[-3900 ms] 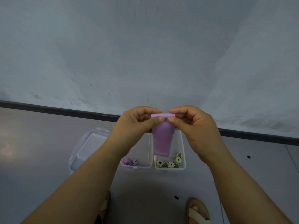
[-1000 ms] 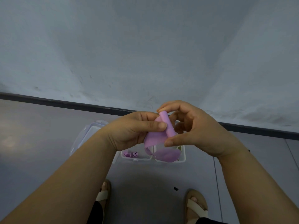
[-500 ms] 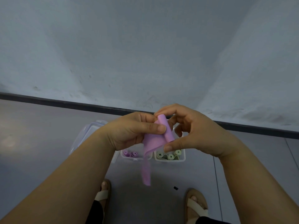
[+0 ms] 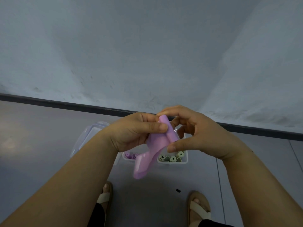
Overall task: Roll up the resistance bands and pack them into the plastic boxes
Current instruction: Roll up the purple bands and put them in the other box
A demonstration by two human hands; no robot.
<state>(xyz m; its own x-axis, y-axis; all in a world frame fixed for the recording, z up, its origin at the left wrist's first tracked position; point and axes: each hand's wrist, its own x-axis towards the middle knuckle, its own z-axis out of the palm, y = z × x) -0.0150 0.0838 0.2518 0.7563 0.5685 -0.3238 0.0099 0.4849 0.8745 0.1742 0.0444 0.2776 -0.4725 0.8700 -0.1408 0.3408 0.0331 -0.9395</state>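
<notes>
A purple resistance band (image 4: 157, 141) is held in the air between both hands, its upper part rolled into a short tube and its loose tail hanging down. My left hand (image 4: 136, 130) pinches the band from the left, thumb on top. My right hand (image 4: 196, 133) holds the rolled tube between forefinger and thumb. Below on the floor stand two clear plastic boxes: the left box (image 4: 127, 158) with purple rolls (image 4: 131, 155), the right box (image 4: 186, 158) with green rolls (image 4: 172, 158).
A clear box lid (image 4: 89, 136) lies on the grey floor left of the boxes. My two sandalled feet (image 4: 105, 194) (image 4: 199, 205) stand at the bottom. A dark skirting strip (image 4: 65, 103) runs along the wall behind. A small dark speck (image 4: 178, 190) lies on the floor.
The rolled tube has turned from level to slanted between the hands. The loose tail hung long and narrow half a second ago and now hangs shorter and wider.
</notes>
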